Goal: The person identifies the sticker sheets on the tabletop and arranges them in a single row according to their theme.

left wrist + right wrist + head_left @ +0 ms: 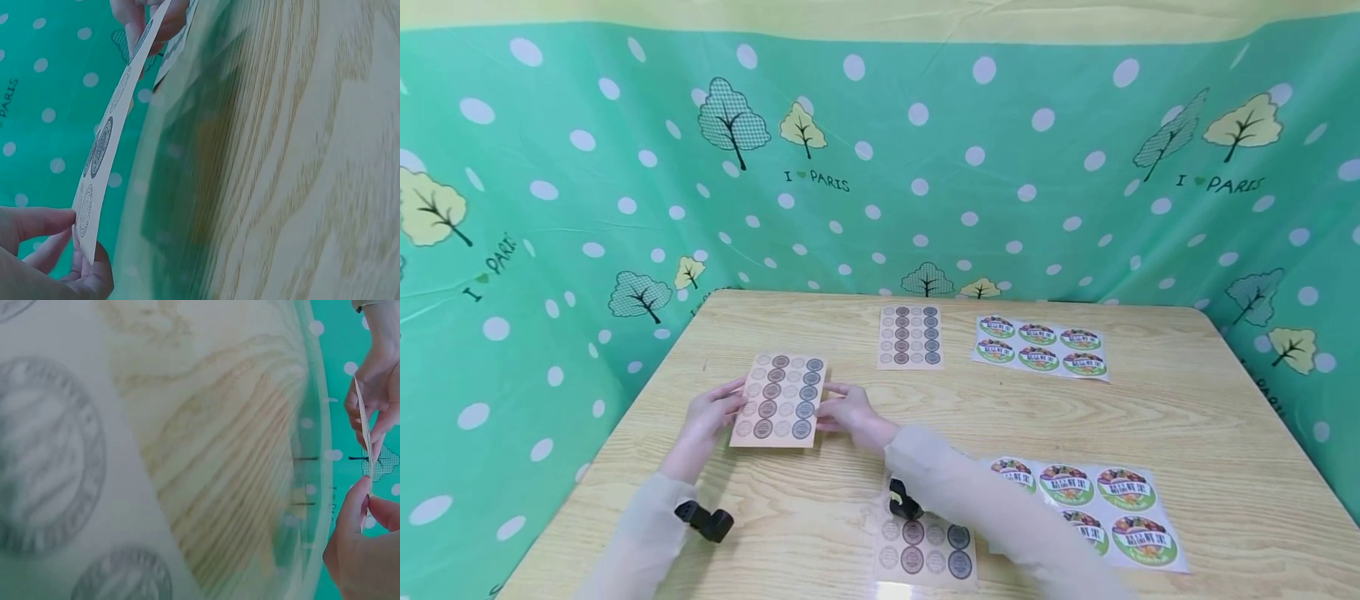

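A beige sheet of round stickers (pixel 784 402), printed in brown, grey and pale columns, is held up over the left part of the table. My left hand (pixel 703 421) pinches its left edge between thumb and fingers, and my right hand (pixel 854 414) pinches the right edge. From the left wrist view the sheet (pixel 103 159) appears nearly edge-on and tilted, raised off the tabletop, with the left hand (pixel 56 259) at its near edge. In the right wrist view the right hand (pixel 365 544) grips one edge of the thin sheet (pixel 363 419).
Below my right forearm lies another round-sticker sheet (pixel 925 554), partly covered. Beside it is a sheet of oval fruit labels (pixel 1097 508). Farther back on the wooden table (pixel 1210 417) lie a smaller-looking round-sticker sheet (pixel 911 337) and more fruit labels (pixel 1039 347). A green curtain (pixel 880 167) hangs behind.
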Demonstrator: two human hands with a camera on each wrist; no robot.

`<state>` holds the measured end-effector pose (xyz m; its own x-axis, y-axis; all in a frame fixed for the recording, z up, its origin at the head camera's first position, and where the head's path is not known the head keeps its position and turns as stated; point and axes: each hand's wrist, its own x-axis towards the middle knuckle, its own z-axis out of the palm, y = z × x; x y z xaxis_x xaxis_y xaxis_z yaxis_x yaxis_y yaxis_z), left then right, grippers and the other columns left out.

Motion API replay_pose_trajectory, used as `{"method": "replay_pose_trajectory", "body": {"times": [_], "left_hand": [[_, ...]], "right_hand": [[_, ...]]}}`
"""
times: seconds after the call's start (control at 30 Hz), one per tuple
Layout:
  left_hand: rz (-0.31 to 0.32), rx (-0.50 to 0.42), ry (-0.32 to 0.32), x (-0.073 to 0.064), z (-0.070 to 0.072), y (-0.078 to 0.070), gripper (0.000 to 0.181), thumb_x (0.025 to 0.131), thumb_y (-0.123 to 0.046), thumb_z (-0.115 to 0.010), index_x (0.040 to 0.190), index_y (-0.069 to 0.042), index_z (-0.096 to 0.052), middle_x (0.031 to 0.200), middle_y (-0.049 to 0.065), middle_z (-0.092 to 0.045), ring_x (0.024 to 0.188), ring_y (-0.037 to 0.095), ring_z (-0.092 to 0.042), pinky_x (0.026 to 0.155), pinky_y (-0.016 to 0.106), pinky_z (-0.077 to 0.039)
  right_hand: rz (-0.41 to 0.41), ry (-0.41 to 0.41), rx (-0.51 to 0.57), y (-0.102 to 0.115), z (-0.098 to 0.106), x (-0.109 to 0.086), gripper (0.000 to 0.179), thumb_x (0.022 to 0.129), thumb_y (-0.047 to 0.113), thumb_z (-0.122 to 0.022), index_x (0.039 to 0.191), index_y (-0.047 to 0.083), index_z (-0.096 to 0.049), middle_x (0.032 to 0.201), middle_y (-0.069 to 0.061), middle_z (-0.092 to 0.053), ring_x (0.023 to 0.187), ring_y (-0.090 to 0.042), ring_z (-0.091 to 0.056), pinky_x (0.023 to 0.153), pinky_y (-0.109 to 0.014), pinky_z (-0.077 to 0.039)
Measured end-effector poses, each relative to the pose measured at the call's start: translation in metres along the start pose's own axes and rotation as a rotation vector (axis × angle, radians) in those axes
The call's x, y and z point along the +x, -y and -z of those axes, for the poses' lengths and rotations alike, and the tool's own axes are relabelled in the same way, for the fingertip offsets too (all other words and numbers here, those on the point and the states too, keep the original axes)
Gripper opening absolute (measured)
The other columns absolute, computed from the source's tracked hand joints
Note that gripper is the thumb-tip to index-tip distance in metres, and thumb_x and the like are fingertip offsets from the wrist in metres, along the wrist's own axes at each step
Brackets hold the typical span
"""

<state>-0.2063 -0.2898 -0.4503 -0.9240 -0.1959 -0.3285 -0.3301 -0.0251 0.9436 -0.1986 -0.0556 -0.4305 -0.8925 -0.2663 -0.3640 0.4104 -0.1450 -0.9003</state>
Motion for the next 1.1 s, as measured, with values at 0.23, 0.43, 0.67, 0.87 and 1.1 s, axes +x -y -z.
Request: {"method": "replay_pose_trajectory", "body": {"times": [0.23,0.43,0.67,0.87,1.1], "left_hand": [[0.027,0.006,0.044,-0.013,0.009,-0.011,0.042,0.079,-0.005,-0.061,0.120,-0.010,-0.054,0.081,-0.011,-0.062,0.075,0.002,-0.058,0.067,0.018,-0.049],[0.020,0.056,0.062,-0.022,0.012,-0.019,0.052,0.084,-0.002,-0.054,0.131,0.004,-0.034,0.075,-0.012,-0.062,0.070,0.001,-0.058,0.064,0.017,-0.048],[0.045,0.093,0.071,-0.023,0.020,-0.023,0.055,0.086,-0.003,-0.052,0.134,0.005,-0.027,0.074,-0.013,-0.061,0.069,0.000,-0.056,0.061,0.016,-0.047],[0.026,0.130,0.081,-0.021,0.027,-0.023,0.056,0.086,-0.002,-0.051,0.134,0.006,-0.026,0.073,-0.013,-0.060,0.065,0.000,-0.054,0.057,0.015,-0.045],[0.031,0.185,0.075,-0.020,0.034,-0.022,0.056,0.086,-0.004,-0.051,0.135,0.006,-0.025,0.075,-0.013,-0.059,0.069,-0.001,-0.055,0.060,0.016,-0.047]], "right_hand": [[-0.017,0.012,0.012,-0.004,-0.011,0.001,0.054,0.073,-0.014,-0.055,0.125,-0.001,-0.044,0.088,-0.018,-0.063,0.071,-0.023,-0.064,0.069,-0.032,-0.053],[-0.024,0.014,0.025,-0.010,-0.021,0.004,0.056,0.072,-0.015,-0.056,0.125,0.000,-0.045,0.087,-0.016,-0.063,0.069,-0.021,-0.064,0.068,-0.031,-0.054],[-0.027,0.027,0.036,-0.014,-0.029,0.008,0.058,0.072,-0.015,-0.056,0.126,0.000,-0.044,0.086,-0.014,-0.063,0.066,-0.018,-0.063,0.067,-0.030,-0.054],[-0.034,0.025,0.036,-0.015,-0.035,0.010,0.059,0.072,-0.015,-0.055,0.127,0.001,-0.043,0.084,-0.015,-0.063,0.065,-0.019,-0.062,0.067,-0.031,-0.054],[-0.024,0.029,0.031,-0.019,-0.044,0.013,0.059,0.072,-0.016,-0.055,0.127,0.000,-0.043,0.083,-0.017,-0.063,0.066,-0.021,-0.062,0.068,-0.034,-0.054]]}}
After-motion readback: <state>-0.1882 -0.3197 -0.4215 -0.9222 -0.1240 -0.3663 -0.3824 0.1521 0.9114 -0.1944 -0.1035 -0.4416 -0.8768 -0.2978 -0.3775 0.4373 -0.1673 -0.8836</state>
